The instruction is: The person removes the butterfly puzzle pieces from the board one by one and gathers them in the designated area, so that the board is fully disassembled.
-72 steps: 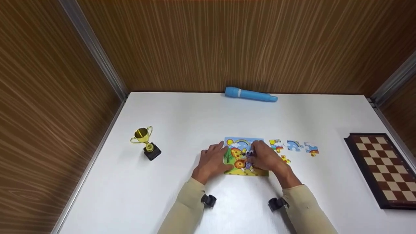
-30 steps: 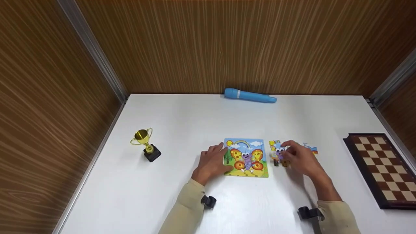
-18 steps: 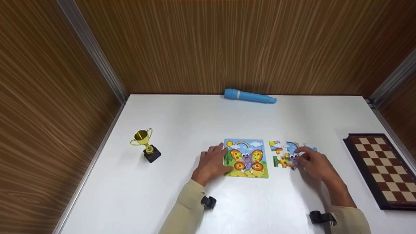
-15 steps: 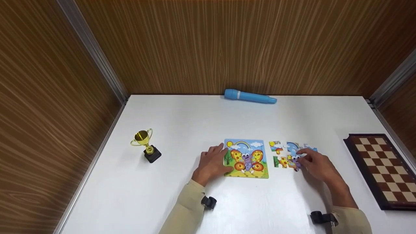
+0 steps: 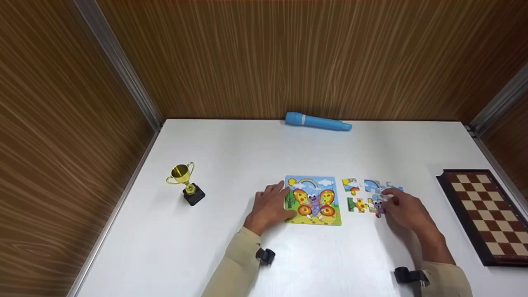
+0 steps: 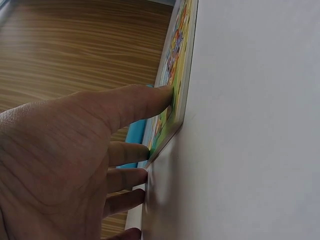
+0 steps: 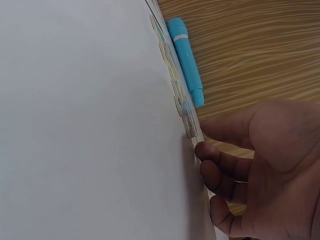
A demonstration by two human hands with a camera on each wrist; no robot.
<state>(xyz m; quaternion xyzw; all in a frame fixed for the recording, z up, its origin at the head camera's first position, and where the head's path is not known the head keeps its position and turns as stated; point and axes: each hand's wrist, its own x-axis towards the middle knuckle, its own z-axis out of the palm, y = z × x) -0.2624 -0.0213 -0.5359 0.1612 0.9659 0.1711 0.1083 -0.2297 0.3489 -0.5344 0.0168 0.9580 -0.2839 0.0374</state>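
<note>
By the left hand [image 5: 269, 208], fingers straight, the board [image 5: 314, 202] is touched; by the right hand [image 5: 407, 211], fingers bent, grip not discernible, a puzzle piece [image 5: 378, 205] is reached on the counter [image 5: 239, 152]: likely light, stiff, best pinched edgewise.

The right hand [image 5: 406, 210] shifted from mid-frame to lower right — bringing the purple-faced jigsaw piece [image 5: 376, 205] beside the spotted-wing piece [image 5: 356, 205].

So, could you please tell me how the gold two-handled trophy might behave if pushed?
The gold two-handled trophy might tip if pushed high up, since its wide bowl tops a narrow stem. Its shiny surface could feel slippery. Standing on its blocky black base, it probably would not roll.
</note>
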